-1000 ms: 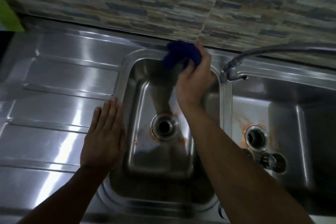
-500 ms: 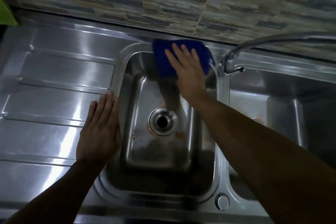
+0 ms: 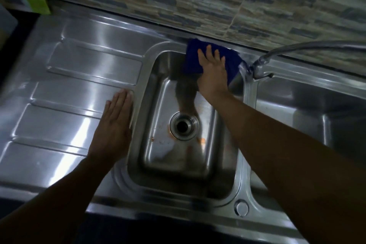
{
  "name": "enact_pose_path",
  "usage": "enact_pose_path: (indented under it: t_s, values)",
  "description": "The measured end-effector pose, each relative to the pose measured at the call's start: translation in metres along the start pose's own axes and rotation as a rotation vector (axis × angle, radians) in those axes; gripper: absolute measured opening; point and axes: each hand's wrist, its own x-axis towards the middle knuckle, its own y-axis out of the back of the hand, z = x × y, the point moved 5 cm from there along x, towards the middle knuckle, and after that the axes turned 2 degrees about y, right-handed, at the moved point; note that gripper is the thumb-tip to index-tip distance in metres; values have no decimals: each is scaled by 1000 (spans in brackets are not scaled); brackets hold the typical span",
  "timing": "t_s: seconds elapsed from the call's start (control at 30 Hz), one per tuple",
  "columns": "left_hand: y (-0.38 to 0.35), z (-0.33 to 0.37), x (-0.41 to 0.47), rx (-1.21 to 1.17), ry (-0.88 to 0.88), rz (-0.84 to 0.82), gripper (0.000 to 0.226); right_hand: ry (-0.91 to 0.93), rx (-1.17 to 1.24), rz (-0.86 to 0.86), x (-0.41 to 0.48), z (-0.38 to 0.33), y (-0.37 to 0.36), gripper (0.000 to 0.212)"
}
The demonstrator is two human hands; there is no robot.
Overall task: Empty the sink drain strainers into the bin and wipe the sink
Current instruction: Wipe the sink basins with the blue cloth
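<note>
**Wipe under way at the back edge**

Finding: the wiping step is in hand. The strainer step cannot be confirmed, since no strainer and no bin are in sight.

On the draining board (image 3: 59, 89), at its right edge just beside the left basin (image 3: 150, 144), the left hand (image 3: 114, 127) lies palm down. Its fingers are straight and close together and it holds nothing. It appears to serve as a brace.

The drain (image 3: 184, 126) sits in the middle of the left basin's floor. It looks open, with no basket visible in it. Orange marks (image 3: 202, 140) lie on the floor around it, mostly to its right.

At the back rim of this basin the blue cloth (image 3: 193, 59) is spread over the rim and partly down the back wall. The right hand (image 3: 213, 73) presses flat on it with its fingers straight and fanned. It pins the cloth rather than gripping it.

The tap (image 3: 259, 65) stands at the back of the divider, just right of the cloth. I cannot tell whether the two touch.

The right basin (image 3: 297, 109) is in shadow and its drain is hidden behind the right forearm.

Next move, in my judgement: draw the cloth down the back wall onto the floor. Keep firm flat pressure over the orange marks and steer clear of the tap base. The right basin then needs its turn.
</note>
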Motion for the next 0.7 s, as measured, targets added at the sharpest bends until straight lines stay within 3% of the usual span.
enact_pose_path:
  t_s: [0.03, 0.2, 0.3, 0.47, 0.57, 0.7]
  values:
    - [1, -4, -7, 12, 35, -2, 82, 54, 10, -29, 6, -14, -2, 90]
    - [6, -24, -48, 67, 95, 34, 66, 327, 237, -213, 13, -106, -20, 80]
    - [8, -32, -69, 76, 101, 76, 61, 347, 346, -197, -29, -148, -39, 76]
    - [9, -38, -85, 76, 154, 63, 68, 358, 499, -237, -122, -149, -51, 80]
    - [14, -46, -84, 15, 147, 20, 69, 516, 518, -239, -185, -144, -50, 73]
    - [14, -58, -84, 17, 131, -18, 66, 666, 534, -382, -255, -142, -56, 60]
